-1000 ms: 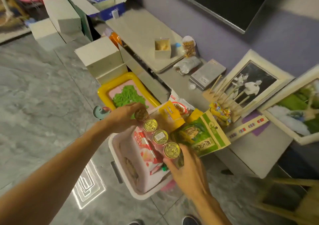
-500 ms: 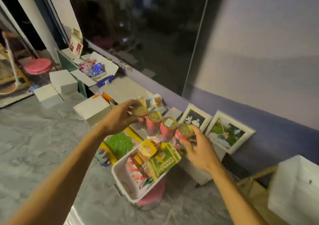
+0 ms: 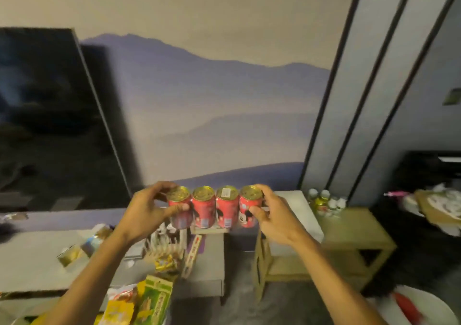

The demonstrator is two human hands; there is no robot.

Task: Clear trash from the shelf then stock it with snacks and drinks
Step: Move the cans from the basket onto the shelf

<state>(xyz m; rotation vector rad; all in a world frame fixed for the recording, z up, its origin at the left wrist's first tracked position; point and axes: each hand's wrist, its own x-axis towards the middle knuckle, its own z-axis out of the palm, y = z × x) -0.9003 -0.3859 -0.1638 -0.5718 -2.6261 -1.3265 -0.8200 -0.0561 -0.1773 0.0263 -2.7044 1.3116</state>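
Gripping upright cans (image 3: 225, 210), row left-to-right

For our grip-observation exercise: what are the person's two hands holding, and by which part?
A row of four red cans, held at its two ends: the left hand grips the leftmost can near its top, the right hand the rightmost can.

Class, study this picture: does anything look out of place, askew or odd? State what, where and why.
The four cans hang in mid-air in a row, gripped only at the ends by the left hand and right hand; the middle two are untouched. Below, packets lie jumbled on the low table.
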